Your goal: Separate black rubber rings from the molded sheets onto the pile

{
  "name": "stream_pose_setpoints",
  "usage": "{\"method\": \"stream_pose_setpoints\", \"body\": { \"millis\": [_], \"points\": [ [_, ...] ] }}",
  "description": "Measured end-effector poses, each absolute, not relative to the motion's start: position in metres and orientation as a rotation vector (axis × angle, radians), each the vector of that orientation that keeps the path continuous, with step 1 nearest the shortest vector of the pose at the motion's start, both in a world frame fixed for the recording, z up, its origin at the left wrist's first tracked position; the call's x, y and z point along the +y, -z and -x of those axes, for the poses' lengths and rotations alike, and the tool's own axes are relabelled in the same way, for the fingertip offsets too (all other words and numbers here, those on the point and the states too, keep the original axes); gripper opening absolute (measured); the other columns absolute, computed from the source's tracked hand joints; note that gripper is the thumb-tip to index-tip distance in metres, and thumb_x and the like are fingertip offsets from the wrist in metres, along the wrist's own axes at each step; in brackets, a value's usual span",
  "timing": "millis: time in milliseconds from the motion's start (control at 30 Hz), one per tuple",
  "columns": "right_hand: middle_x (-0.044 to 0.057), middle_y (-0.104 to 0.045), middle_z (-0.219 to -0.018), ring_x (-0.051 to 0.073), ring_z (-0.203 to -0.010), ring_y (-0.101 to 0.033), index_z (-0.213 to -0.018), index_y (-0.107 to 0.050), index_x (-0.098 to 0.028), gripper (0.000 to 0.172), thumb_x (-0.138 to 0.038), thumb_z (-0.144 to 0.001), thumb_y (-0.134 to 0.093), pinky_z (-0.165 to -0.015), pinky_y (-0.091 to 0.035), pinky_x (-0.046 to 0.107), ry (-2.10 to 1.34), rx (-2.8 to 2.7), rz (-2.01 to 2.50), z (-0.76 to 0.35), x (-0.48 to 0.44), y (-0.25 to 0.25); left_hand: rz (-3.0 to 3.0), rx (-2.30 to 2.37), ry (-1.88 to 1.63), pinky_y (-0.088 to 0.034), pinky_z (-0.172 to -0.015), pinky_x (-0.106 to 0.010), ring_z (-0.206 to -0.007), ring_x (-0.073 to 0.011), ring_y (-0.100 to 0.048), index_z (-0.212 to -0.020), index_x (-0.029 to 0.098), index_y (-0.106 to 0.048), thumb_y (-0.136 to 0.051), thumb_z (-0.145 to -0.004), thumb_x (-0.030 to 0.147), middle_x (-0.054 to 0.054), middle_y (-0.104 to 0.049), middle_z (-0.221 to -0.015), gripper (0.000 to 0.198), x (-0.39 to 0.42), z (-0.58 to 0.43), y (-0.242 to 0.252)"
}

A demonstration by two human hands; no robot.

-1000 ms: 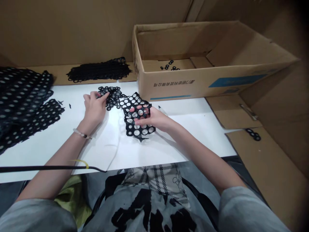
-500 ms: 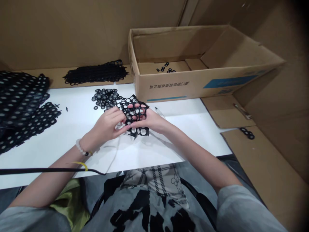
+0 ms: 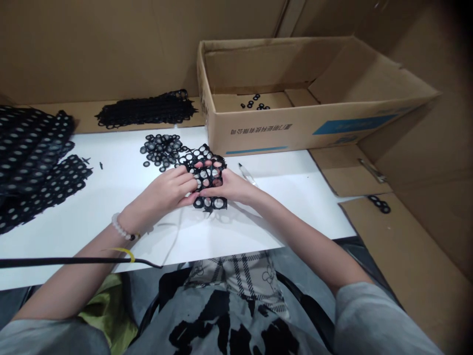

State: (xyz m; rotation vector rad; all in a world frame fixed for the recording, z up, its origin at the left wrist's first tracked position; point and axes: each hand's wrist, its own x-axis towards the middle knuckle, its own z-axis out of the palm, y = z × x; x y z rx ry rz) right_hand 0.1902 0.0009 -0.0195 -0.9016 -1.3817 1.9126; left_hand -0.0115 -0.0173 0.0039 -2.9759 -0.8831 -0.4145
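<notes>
Seated person at a white table, seen from the room, both forearms reaching in from the bottom of the frame. Centre: a black perforated rubber sheet (image 3: 211,160) w/ round holes, held up off the table btwn both hands. Its long axis runs roughly front to back, from just below the box toward the person's lap.

L hand (image 3: 158,192) is at the sheet's left edge, fingers (image 3: 186,180) curled and closed in on the rubber, apparently pinching it. R hand (image 3: 231,187) is the nearer one: its fingers (image 3: 207,183) lie behind the sheet, showing pink through the holes, w/ the thumb side on the rubber. The hands are almost touching.

Just upper left of the sheet, a pile of loose black rubber rings (image 3: 160,150) sits on the table. Far left: stacked perforated sheets (image 3: 33,153). Top centre: a long black strip pile (image 3: 146,111). Upper right: an open cardboard box (image 3: 258,130) w/ a few small rings (image 3: 254,102) inside. A slim silver-tipped tool (image 3: 246,173) lies just right of the R hand. L wrist wears a white bead bracelet (image 3: 123,228).
</notes>
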Motion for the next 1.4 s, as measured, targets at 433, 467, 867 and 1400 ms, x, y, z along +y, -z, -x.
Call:
{"method": "stream_pose_setpoints", "body": {
  "millis": [433,467,867,1400],
  "points": [
    [-0.002,-0.062,-0.08,0.013,-0.069,-0.059,-0.1,-0.06,-0.018,0.047,-0.02,-0.06,-0.085,-0.073,-0.054,0.033,-1.863,-1.419,1.156,-0.194,0.003,0.018,2.166,-1.952,1.158,-0.031,-0.063,-0.033,-0.058,-0.0158,-0.037,-0.058,0.02,-0.049,-0.046,-0.09,0.025,0.001,-0.044,-0.055,0.033,0.038,0.072,0.017],
    [-0.001,-0.064,-0.081,0.013,-0.071,-0.06,-0.096,-0.062,-0.017,0.042,-0.02,-0.06,-0.085,-0.074,-0.054,0.033,-1.853,-1.423,1.179,-0.193,0.003,0.018,2.197,-1.918,1.042,-0.034,-0.068,-0.034,-0.062,-0.0173,-0.04,-0.06,0.02,-0.053,-0.047,-0.091,0.027,-0.001,-0.05,-0.059,0.032,0.043,0.078,0.023],
    [-0.001,-0.063,-0.063,0.015,-0.057,-0.062,-0.077,-0.055,-0.019,0.034,-0.026,-0.062,-0.085,-0.054,-0.052,0.028,-1.904,-1.256,1.101,-0.191,0.003,0.014,2.705,-1.323,1.024,-0.041,-0.07,-0.037,-0.07,-0.0203,-0.051,-0.07,0.023,-0.051,-0.052,-0.091,0.032,-0.004,-0.057,-0.069,0.023,0.009,0.043,-0.001],
    [-0.006,-0.057,-0.072,0.012,-0.073,-0.062,-0.084,-0.053,-0.019,0.047,-0.014,-0.051,-0.087,-0.078,-0.055,0.031,-1.926,-1.264,0.921,-0.19,0.003,0.024,3.269,-1.174,0.667,-0.038,-0.071,-0.033,-0.076,-0.0192,-0.044,-0.077,0.019,-0.052,-0.042,-0.099,0.03,-0.003,-0.055,-0.072,0.026,-0.014,0.018,-0.003]
  ]
}}
